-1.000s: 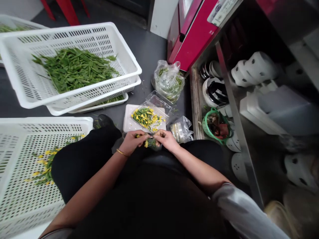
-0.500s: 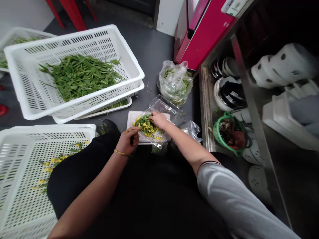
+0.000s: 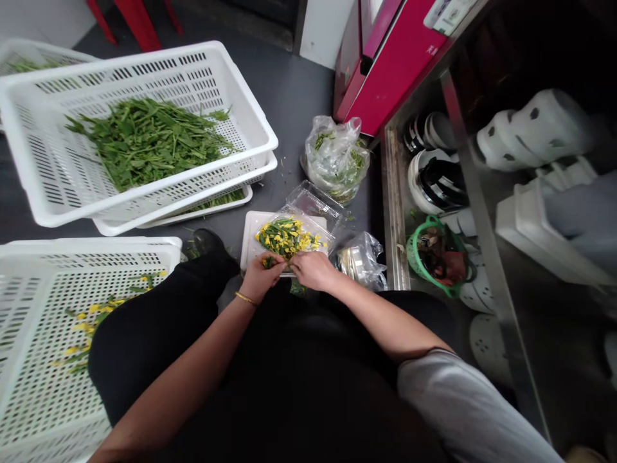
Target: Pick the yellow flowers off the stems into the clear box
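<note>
My left hand (image 3: 261,278) is closed around some yellow-flowered greens, with green and yellow showing at its fingers. My right hand (image 3: 314,270) pinches at the same small bit, its fingertips meeting those of the left; the exact piece between them is too small to make out. Just beyond both hands, a heap of cut greens with yellow flowers (image 3: 284,236) lies in a clear plastic clamshell box (image 3: 315,207) with its lid folded back. Beneath the box is a white board or tray (image 3: 251,226).
Left of me stands a white crate (image 3: 58,308) with a few flowering stems. Stacked white baskets (image 3: 241,90) hold leafy greens. A plastic bag of greens (image 3: 337,161) and another clear bag (image 3: 364,260) sit near the steel shelf (image 3: 400,225), which carries a green basket (image 3: 427,283).
My right hand has left the flower heap and come back toward me to meet my left hand. The left hand has shifted right and slightly nearer to the board's front edge.
</note>
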The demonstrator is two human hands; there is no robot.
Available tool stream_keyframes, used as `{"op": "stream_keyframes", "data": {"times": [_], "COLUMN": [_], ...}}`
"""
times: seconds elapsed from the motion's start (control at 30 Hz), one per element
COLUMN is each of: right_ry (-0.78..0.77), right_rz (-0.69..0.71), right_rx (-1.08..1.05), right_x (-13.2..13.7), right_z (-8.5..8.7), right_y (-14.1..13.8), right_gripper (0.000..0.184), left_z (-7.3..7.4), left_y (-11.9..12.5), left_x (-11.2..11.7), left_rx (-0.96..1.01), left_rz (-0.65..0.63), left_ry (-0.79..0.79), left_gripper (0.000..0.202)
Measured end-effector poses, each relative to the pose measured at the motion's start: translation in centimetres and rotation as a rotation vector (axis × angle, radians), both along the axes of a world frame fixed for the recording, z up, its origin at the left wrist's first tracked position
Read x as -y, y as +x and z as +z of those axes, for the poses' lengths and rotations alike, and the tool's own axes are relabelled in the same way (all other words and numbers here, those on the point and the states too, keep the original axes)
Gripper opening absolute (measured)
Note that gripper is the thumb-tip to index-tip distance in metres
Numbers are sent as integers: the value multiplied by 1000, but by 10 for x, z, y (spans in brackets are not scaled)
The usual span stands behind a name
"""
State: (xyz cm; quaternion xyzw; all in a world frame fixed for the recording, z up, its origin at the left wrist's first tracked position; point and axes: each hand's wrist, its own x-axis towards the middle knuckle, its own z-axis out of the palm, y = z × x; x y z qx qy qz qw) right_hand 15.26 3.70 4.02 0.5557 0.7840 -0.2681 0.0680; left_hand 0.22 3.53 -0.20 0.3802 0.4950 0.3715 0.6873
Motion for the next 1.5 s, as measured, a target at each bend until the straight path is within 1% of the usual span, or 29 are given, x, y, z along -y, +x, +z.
{"op": "stream_keyframes", "data": {"times": [0.07, 0.13, 0.17, 0.2, 0.23, 0.27, 0.3, 0.33, 0.4, 0.47, 0.5, 0.53, 0.63, 0.7, 0.73, 0.8, 0.9, 0.97, 1.03, 1.1, 1.13, 1.17, 1.2, 1.23, 1.27, 1.33, 1.37, 1.43, 1.5], "right_ry": [-271, -597, -737, -841, -894, -899, -854, -748, -402, -50, 22, 48, 36, 57, 80, 123, 122, 72, -50, -174, -182, -167, -62, 14, 38, -14, -63, -168, -258], "right_rz": [-64, -147, -162, -149, -115, -71, -38, -36, -116, -210, -238, -266, -285, -280, -285, -303, -310, -291, -241, -255, -306, -382, -468, -509, -523, -536, -552, -622, -720], "right_rx": [-122, -281, -333, -340, -304, -248, -195, -159, -150, -106, -58, -13, 84, 95, 83, 16, -196, -376, -515, -557, -534, -490, -420, -337, -272, -206, -201, -247, -373], "right_x": [0, 1, 2, 3, 3, 0, -5, -13, -37, -66, -79, -92, -114, -117, -114, -101, -65, -38, -21, -21, -28, -39, -51, -65, -78, -98, -103, -106, -98], "right_z": [-4, -9, -11, -12, -13, -12, -12, -12, -15, -25, -32, -41, -64, -69, -67, -56, -29, -15, -10, -17, -23, -32, -43, -53, -64, -82, -87, -91, -84], "right_y": [0, 4, 8, 11, 16, 20, 24, 27, 27, 21, 15, 9, -6, -7, -6, 1, 9, 10, 11, 13, 14, 15, 15, 14, 13, 10, 10, 14, 25], "right_gripper": [21, 18, 19, 21, 23, 28, 32, 34, 30, 21, 21, 22, 26, 23, 22, 21, 20, 21, 25, 31, 34, 37, 36, 35, 35, 31, 28, 25, 24], "left_z": [7, 15, 19, 22, 26, 28, 31, 32, 35, 37, 37, 37, 33, 28, 25, 20, 12, 10, 9, 9, 10, 11, 13, 15, 17, 20, 22, 22, 20], "left_y": [-1, -4, -6, -8, -11, -15, -19, -22, -27, -28, -26, -25, -20, -19, -19, -18, -14, -10, -7, -7, -8, -9, -11, -12, -13, -14, -14, -12, -10], "left_x": [3, 6, 6, 6, 5, 4, 2, -1, -5, -7, -7, -7, -7, -8, -9, -10, -9, -7, -5, -4, -4, -4, -5, -5, -5, -4, -3, -2, 0], "left_rx": [-131, -176, -161, -123, -56, 42, 167, 306, 563, 703, 722, 715, 620, 540, 494, 401, 320, 312, 313, 342, 383, 441, 508, 570, 618, 645, 631, 584, 533], "left_rz": [-80, -197, -237, -249, -230, -188, -139, -94, -49, -53, -56, -50, 22, 90, 123, 172, 211, 213, 210, 206, 199, 187, 171, 148, 125, 91, 78, 61, 69], "left_ry": [230, 397, 426, 412, 358, 275, 179, 86, -46, -111, -140, -169, -243, -261, -261, -264, -256, -247, -254, -280, -293, -301, -303, -299, -287, -247, -230, -215, -221], "left_gripper": [8, 6, 6, 7, 7, 9, 13, 18, 21, 18, 17, 17, 14, 16, 18, 22, 32, 35, 31, 26, 24, 22, 21, 19, 19, 21, 22, 22, 21]}}
